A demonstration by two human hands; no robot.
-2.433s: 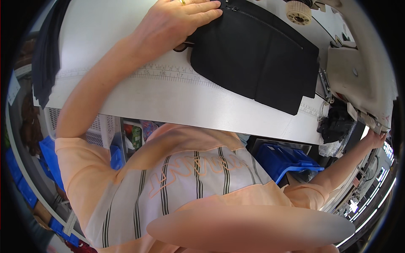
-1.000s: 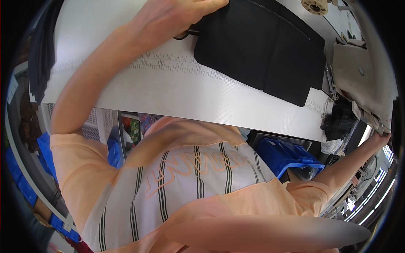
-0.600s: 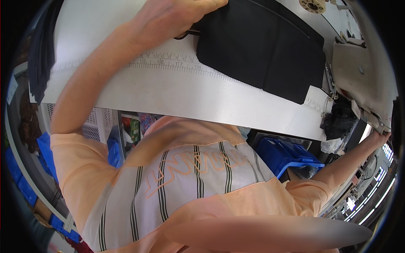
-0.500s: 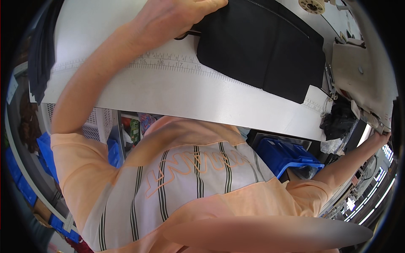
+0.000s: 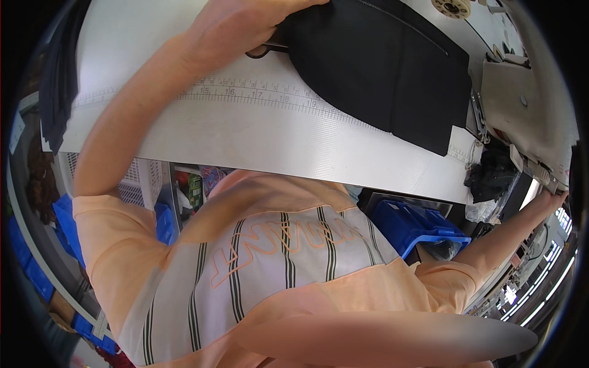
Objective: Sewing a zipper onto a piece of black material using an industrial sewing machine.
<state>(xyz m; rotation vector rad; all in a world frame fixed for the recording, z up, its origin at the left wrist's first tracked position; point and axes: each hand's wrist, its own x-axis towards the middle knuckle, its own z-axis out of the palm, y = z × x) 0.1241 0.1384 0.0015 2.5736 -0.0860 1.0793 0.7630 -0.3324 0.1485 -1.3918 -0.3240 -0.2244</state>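
Note:
A black fabric panel with a zipper-like line of teeth along its far side lies on the white worktop. My left hand reaches over its left edge, fingers stretched onto the cloth; the fingertips run to the picture's top edge. A dark loop-shaped handle pokes out below that hand. At the far right my right hand is up against the lower edge of the pale sewing machine; its fingers are mostly hidden. The panel's right end lies beside the machine's metal parts.
A printed ruler scale runs along the white worktop. Dark cloth pieces hang at the left. Below the table are a white basket and a blue bin. A black bundle sits by the machine.
The panel has turned slightly: its lower left edge has drawn away, uncovering more ruler, and its lower right corner has come nearer. My left hand has shifted slightly left.

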